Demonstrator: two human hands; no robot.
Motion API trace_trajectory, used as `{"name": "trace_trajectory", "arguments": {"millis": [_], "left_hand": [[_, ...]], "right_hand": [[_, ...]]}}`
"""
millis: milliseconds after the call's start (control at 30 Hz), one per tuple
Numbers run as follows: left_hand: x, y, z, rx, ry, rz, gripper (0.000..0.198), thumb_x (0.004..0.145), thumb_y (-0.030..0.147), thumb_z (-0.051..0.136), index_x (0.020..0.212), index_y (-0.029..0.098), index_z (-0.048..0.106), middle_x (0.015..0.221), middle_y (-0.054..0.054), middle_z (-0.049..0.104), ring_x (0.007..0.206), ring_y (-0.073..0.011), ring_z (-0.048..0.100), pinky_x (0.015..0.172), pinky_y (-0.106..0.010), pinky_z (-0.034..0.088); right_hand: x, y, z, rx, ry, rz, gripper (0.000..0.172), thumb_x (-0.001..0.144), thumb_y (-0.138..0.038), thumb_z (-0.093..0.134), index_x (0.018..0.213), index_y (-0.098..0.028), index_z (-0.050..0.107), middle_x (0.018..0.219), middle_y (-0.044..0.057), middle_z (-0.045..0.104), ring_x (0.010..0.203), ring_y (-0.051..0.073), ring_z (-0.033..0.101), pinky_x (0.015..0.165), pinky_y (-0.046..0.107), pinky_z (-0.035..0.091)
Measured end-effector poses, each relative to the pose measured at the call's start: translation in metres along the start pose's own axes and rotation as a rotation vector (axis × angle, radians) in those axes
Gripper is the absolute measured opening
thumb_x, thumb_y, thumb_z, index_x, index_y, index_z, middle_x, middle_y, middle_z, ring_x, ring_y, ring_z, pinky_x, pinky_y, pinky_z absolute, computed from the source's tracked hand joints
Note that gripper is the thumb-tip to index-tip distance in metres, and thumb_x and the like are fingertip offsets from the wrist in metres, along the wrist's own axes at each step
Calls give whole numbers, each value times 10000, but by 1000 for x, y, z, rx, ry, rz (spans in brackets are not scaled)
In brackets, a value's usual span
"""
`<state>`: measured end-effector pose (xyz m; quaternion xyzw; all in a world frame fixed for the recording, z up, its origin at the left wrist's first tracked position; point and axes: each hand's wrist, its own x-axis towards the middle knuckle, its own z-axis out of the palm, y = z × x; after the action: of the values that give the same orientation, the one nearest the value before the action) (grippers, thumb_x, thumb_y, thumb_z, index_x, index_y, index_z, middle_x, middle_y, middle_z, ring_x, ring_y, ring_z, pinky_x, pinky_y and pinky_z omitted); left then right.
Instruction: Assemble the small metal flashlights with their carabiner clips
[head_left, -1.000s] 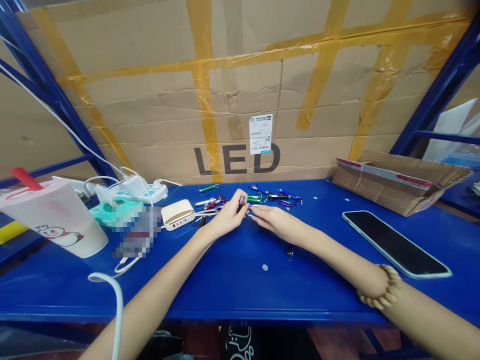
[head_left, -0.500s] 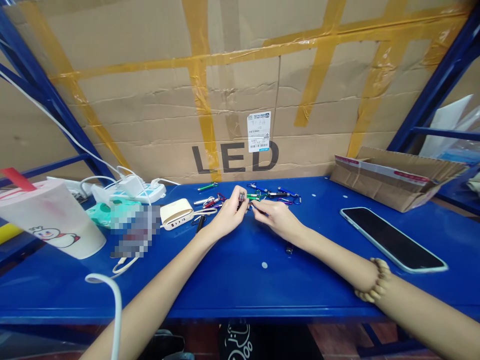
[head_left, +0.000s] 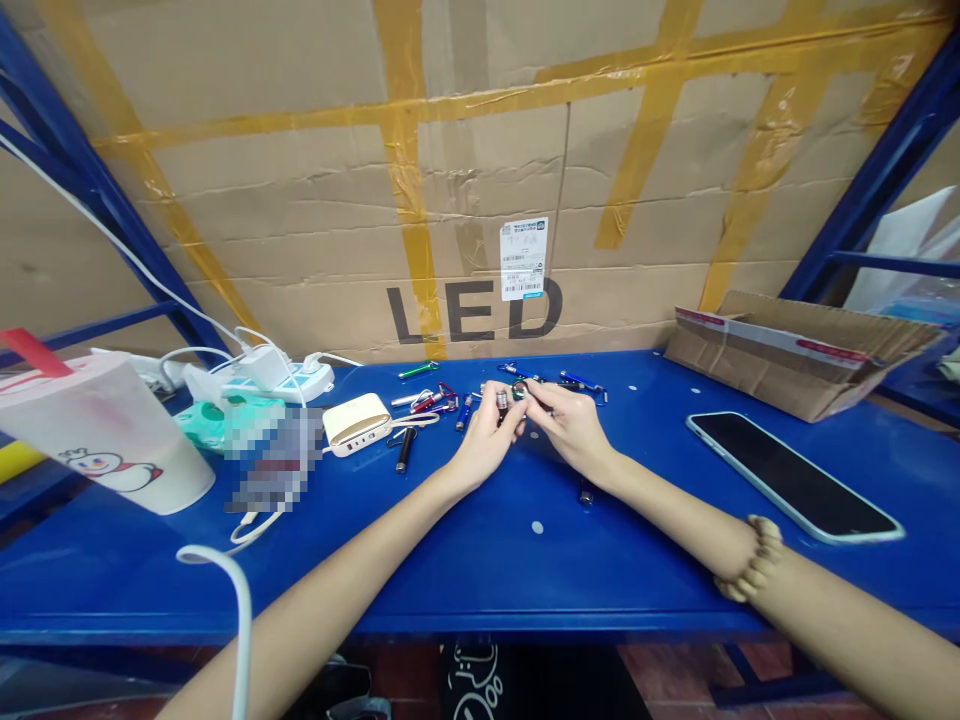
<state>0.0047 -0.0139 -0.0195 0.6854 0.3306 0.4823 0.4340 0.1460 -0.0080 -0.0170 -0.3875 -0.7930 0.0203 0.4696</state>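
My left hand pinches a small dark metal mini flashlight upright between thumb and fingers. My right hand meets it from the other side, its fingertips shut on a small green metal piece. The two pieces are very close, and fingers partly hide them. Around the hands on the blue table lie several keychain flashlights with coloured carabiners. A blue one sits just beyond my left hand, a black one lies further left, and a short dark cylinder lies below my right hand.
A cream power bank with a cable, a power strip, a tissue pack and a large cup stand at left. A phone and a cardboard tray lie at right, before a cardboard wall.
Both hands have moved further across the table and slightly right, and now hold the two small pieces closer together. The view has tilted slightly as my head moved.
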Motion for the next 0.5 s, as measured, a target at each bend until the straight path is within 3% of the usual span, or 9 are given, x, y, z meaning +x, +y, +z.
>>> {"name": "trace_trajectory", "arguments": {"millis": [67,133,233,367,500], "left_hand": [[2,-2,0,-42,11,-26,282,830,451,457,803,213,310,589,69,420,517,-65,405,531,-203,341],[4,-3,-2,-122,40,-43,302,821,466,467,795,213,305,568,79,390,493,-57,380,506,-197,319],[8,-3,-8,-305,54,-84,345,783,457,540,772,213,296,566,89,321,467,-46,357,464,-186,271],[9,1,-12,-449,-15,-178,363,750,432,600,770,203,319,577,82,343,473,-41,373,461,-179,263],[5,7,-11,-424,-69,-200,344,758,439,588,785,192,351,571,74,383,482,-39,386,475,-172,298]], "right_hand": [[3,6,-3,-47,-50,70,342,901,-339,366,932,-142,645,720,67,644,623,163,577,621,279,451],[6,14,-7,-105,-207,110,312,889,-304,393,889,-137,657,633,48,622,551,153,549,569,270,436],[8,22,-16,-137,-453,26,236,845,-265,488,930,-147,674,777,78,653,693,181,596,655,298,463],[8,12,-22,-42,-365,-25,277,811,-308,567,1049,-199,657,996,95,636,936,220,580,825,376,450],[8,-7,-16,262,-215,97,272,785,-390,588,905,-176,705,827,69,651,681,155,603,591,284,485]]}}
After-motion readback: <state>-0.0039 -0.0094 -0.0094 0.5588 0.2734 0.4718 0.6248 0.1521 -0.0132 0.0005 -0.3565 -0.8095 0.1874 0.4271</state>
